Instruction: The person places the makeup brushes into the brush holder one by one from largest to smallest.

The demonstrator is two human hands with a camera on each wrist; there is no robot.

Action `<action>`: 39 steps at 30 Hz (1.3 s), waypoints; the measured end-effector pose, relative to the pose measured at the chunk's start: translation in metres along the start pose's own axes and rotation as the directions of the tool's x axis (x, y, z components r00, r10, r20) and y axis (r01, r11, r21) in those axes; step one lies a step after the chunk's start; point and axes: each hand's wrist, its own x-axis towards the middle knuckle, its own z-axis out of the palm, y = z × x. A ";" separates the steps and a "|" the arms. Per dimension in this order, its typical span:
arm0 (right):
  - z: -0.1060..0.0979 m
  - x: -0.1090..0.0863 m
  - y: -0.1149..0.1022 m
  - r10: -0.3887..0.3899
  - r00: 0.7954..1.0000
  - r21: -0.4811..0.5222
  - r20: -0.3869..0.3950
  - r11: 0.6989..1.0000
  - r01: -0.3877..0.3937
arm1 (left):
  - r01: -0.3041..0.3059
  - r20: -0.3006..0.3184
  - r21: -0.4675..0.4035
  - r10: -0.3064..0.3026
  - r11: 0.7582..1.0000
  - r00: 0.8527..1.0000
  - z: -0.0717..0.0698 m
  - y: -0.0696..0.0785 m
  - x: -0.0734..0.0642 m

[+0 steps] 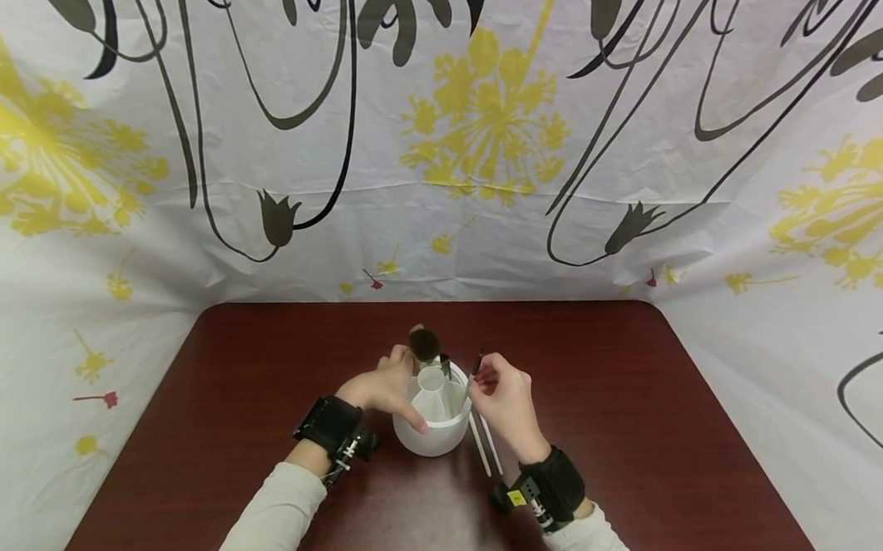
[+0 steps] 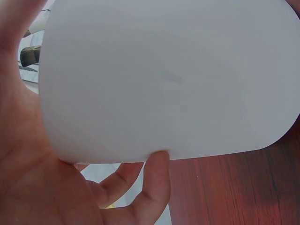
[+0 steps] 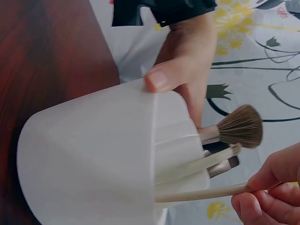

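A white round brush holder [image 1: 432, 438] with inner dividers stands upright on the table. My left hand [image 1: 388, 391] grips its left side, with the thumb at the rim and fingers around the wall [image 2: 154, 93]. Between thumb and fingers, my right hand [image 1: 504, 397] pinches a thin makeup brush by its upper part. The pale handle [image 3: 206, 193] of this brush runs down into the holder at the right; its lower end is hidden inside. A large fluffy makeup brush [image 3: 241, 126] and smaller brushes [image 3: 225, 166] stick up from the holder's far side.
Two slim pale sticks [image 1: 486, 452] lie on the dark red table [image 1: 273, 501], just right of the holder. A white cloth [image 1: 455, 250] printed with flowers hangs behind the table and along its sides.
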 end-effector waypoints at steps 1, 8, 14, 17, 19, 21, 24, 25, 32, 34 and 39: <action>0.001 0.000 0.001 -0.003 1.000 -0.003 0.004 1.000 0.003 | 0.001 -0.001 0.002 -0.001 1.000 1.000 0.000 0.000 0.000; 0.011 -0.005 0.007 -0.058 0.997 -0.065 0.044 0.996 0.061 | 0.000 -0.002 0.013 0.000 1.000 1.000 0.000 0.001 0.000; 0.017 -0.008 0.010 -0.063 0.994 -0.061 0.093 0.996 0.069 | 0.000 -0.006 0.010 0.000 1.000 1.000 -0.001 0.002 -0.001; 0.019 -0.010 0.010 -0.045 0.994 -0.082 0.105 0.995 0.053 | 0.002 -0.007 0.014 -0.002 1.000 1.000 -0.001 0.002 -0.001; 0.021 -0.011 0.010 -0.045 0.993 -0.095 0.106 0.994 0.055 | 0.002 -0.005 0.021 -0.001 1.000 1.000 -0.001 0.002 0.000; 0.022 -0.011 0.010 -0.046 0.994 -0.102 0.103 0.993 0.057 | 0.001 -0.004 0.025 -0.001 1.000 1.000 -0.001 0.001 0.000; 0.023 -0.013 0.011 -0.052 0.994 -0.107 0.098 0.992 0.063 | 0.001 -0.004 0.026 -0.001 1.000 1.000 0.000 0.001 0.000; 0.024 -0.013 0.011 -0.054 0.994 -0.113 0.097 0.992 0.065 | 0.001 -0.004 0.025 -0.001 1.000 1.000 0.000 0.001 0.000; 0.026 -0.016 0.011 -0.036 0.994 -0.134 0.108 0.990 0.051 | -0.007 -0.004 0.010 0.007 1.000 1.000 0.001 0.000 0.001; 0.026 -0.016 0.011 -0.030 0.993 -0.132 0.116 0.990 0.046 | -0.008 -0.005 0.000 0.008 1.000 1.000 0.001 0.000 0.001; 0.027 -0.016 0.012 -0.033 0.992 -0.133 0.123 0.990 0.049 | -0.007 -0.005 -0.012 0.007 1.000 1.000 0.000 0.000 0.000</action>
